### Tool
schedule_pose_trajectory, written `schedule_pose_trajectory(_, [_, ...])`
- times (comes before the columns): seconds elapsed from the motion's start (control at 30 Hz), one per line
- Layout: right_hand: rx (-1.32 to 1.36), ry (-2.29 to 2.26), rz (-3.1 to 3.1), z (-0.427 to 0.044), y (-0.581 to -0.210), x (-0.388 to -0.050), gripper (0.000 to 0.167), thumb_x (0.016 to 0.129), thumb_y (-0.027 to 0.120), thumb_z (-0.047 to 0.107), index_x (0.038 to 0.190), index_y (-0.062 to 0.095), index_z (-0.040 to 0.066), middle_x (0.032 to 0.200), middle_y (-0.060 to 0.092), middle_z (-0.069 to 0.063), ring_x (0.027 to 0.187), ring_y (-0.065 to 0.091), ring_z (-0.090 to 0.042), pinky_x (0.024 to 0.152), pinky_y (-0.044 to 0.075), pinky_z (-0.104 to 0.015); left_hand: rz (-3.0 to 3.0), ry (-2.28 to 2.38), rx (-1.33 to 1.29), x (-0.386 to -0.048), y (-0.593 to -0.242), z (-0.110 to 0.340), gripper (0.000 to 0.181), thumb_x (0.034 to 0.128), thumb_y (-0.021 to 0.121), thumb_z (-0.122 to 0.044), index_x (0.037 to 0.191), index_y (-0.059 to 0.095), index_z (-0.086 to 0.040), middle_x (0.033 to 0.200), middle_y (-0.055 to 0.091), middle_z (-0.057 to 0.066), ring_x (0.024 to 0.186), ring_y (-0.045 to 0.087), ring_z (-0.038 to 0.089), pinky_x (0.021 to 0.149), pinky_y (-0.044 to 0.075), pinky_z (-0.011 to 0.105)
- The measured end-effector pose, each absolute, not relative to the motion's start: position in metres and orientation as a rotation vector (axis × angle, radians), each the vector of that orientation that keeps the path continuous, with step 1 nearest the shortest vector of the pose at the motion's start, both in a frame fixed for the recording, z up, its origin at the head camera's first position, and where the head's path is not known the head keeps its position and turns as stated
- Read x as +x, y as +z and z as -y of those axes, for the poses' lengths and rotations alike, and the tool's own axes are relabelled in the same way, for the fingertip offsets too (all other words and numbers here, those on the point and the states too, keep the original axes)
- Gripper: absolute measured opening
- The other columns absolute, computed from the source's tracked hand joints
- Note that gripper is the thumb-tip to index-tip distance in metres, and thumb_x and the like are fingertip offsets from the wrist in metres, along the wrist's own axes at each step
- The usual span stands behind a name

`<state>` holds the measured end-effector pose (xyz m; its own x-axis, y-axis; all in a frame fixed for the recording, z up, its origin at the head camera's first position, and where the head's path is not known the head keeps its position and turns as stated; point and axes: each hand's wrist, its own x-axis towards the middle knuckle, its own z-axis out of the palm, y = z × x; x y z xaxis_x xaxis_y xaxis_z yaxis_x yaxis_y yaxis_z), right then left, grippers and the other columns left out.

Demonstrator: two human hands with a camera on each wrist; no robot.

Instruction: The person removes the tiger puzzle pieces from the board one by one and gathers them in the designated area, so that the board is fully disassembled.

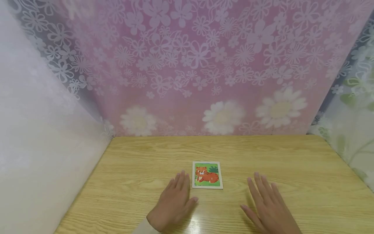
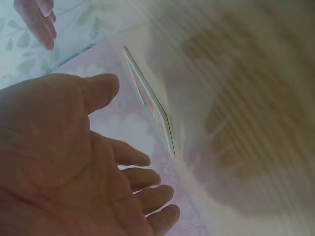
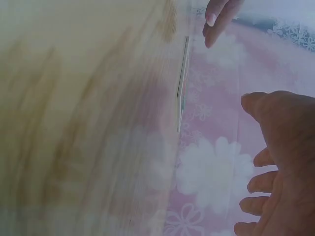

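Note:
A square picture tile (image 1: 207, 175) with a white border lies flat on the wooden table, showing an orange tiger on green. Just left of it is my left hand (image 1: 174, 198), palm down with fingers extended and nothing held. Farther off on the tile's right, my right hand (image 1: 268, 206) is spread with its thumb out, also holding nothing. The left wrist view shows the tile (image 2: 150, 105) edge-on beyond the left palm (image 2: 64, 157). In the right wrist view, a gap separates the tile (image 3: 182, 88) from the right hand (image 3: 288, 157).
The yellow wood-grain table (image 1: 140, 159) reaches back to a pink flowered cloth (image 1: 187, 97). A pale cloth (image 1: 43, 130) hangs along the left side, and a leaf-patterned cloth (image 1: 350, 136) along the right.

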<state>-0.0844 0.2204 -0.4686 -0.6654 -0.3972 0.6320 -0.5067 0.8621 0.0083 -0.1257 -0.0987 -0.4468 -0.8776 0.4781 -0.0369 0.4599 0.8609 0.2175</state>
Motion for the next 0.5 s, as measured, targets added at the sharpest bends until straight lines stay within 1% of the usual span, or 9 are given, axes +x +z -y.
schedule_pose_trajectory(0.1, [0.660,0.217,2.404,-0.217,-0.470,-0.087,0.080,0.105,0.031,0.063,0.149,0.043,-0.003,0.150,0.043,-0.031,0.144,0.035,-0.041,0.123,0.000,-0.040,-2.875,0.315,0.750,-0.130,-0.445,0.093,0.077,0.1067,0.041,-0.051,0.157,0.023,0.004,0.164,0.015,0.023,0.152,0.017,0.036,0.119,0.022,0.053])
schedule_pose_trajectory(0.23, [0.678,0.217,2.414,-0.210,-0.470,-0.089,0.079,0.105,0.032,0.062,0.151,0.042,-0.001,0.148,0.045,-0.032,0.143,0.037,-0.041,0.122,-0.002,-0.037,-2.824,0.280,0.783,-0.135,-0.446,0.085,0.077,0.1067,0.039,-0.053,0.157,0.025,0.004,0.165,0.020,0.021,0.152,0.020,0.033,0.119,0.024,0.052])
schedule_pose_trajectory(0.4, [0.706,0.230,2.412,-0.202,-0.470,-0.092,0.078,0.105,0.032,0.062,0.152,0.040,-0.001,0.150,0.043,-0.032,0.147,0.032,-0.038,0.122,-0.002,-0.036,-2.793,0.232,0.794,-0.138,-0.446,0.080,0.078,0.1060,0.039,-0.055,0.156,0.028,0.003,0.164,0.023,0.020,0.151,0.024,0.033,0.118,0.027,0.051])
schedule_pose_trajectory(0.5, [0.716,0.238,2.409,-0.198,-0.469,-0.093,0.078,0.105,0.032,0.062,0.152,0.040,-0.001,0.151,0.042,-0.030,0.145,0.034,-0.040,0.122,-0.002,-0.036,-2.796,0.226,0.785,-0.138,-0.443,0.079,0.077,0.1059,0.040,-0.055,0.156,0.030,0.003,0.163,0.025,0.019,0.151,0.025,0.032,0.119,0.026,0.050])
